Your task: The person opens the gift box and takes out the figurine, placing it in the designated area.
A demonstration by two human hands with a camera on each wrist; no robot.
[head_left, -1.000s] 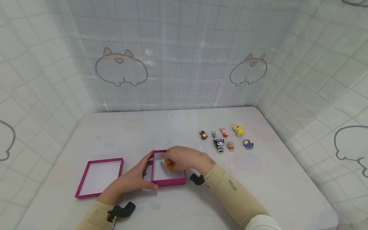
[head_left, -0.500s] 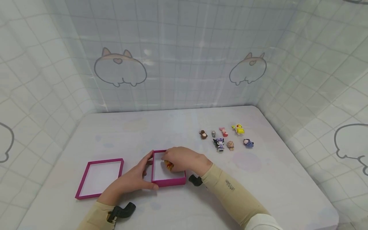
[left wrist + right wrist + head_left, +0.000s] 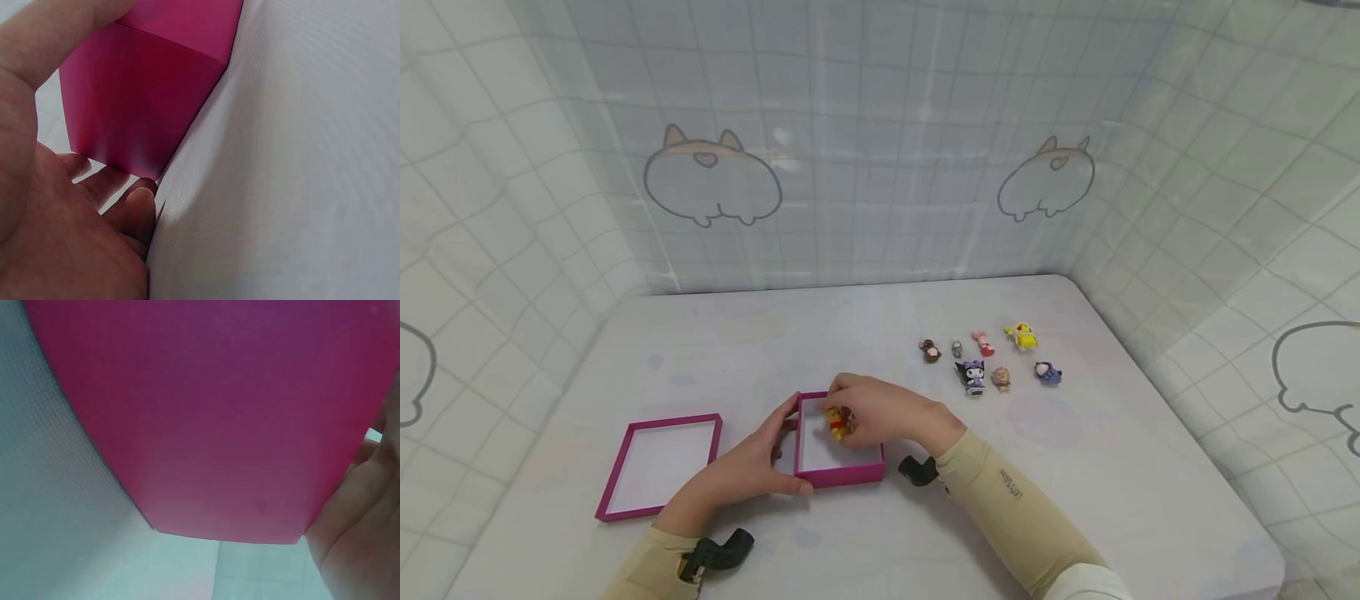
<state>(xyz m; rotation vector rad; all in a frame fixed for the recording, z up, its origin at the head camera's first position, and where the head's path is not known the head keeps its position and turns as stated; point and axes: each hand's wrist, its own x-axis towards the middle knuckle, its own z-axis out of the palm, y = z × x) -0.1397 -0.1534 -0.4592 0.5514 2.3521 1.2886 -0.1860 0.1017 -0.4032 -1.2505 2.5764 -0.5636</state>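
A square magenta box [image 3: 842, 477] with a white inside stands open-topped on the table. My left hand [image 3: 748, 471] holds it by the left side, thumb [image 3: 59, 37] at the near corner and fingers [image 3: 134, 209] toward the far corner. Over the box's inside, my right hand [image 3: 887, 411] pinches a small yellow bear figurine [image 3: 837, 423] in a red top. The fingers cover part of the figurine's right side. In the right wrist view the box's magenta wall [image 3: 206, 425] fills most of the picture, with part of the right hand [image 3: 362, 531] over its edge.
A shallow magenta lid [image 3: 658, 462], white inside, lies to the left, partly behind the left forearm. Several small figurines stand or lie at the right, among them a black-and-purple one [image 3: 973, 377], a yellow one [image 3: 1022, 336] and a blue one [image 3: 1048, 373]. Tiled-pattern curtains surround the table.
My right hand has risen slightly and turned, so more of the bear figurine shows, its front now in sight. The left hand and the box have stayed in place.
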